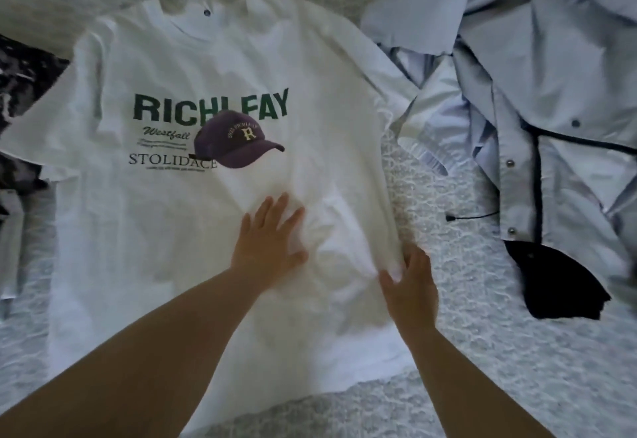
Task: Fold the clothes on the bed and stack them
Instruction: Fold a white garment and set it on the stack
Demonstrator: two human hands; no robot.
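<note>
**T-shirt spread flat, ready for the first fold**

Head view. The white T-shirt [213, 196] lies face up on the bed [482, 351], collar far from you, hem near you. Its long axis runs straight away from you.

Your left hand [270, 248] rests flat on the lower front of the shirt, fingers straight and spread, holding nothing. Your right hand [412, 286] sits at the shirt's right side edge. Its fingers appear to pinch that edge, though the white cloth blurs there and the contact is not fully clear.

The relation that governs the next move, as a judgement: the right side edge lies directly under your right hand, and the body of the shirt lies to the left of it. A fold of this side would travel leftward, across the long axis, towards your left hand, which can act as the anchor.

Check the room available. A strip of bare bed separates the shirt from the pale blue jacket [537, 100] on the right; the right sleeve comes close to the jacket. On the left, a dark patterned garment [20, 82] lies against the left sleeve. The near side of the bed beyond the hem is open.
</note>
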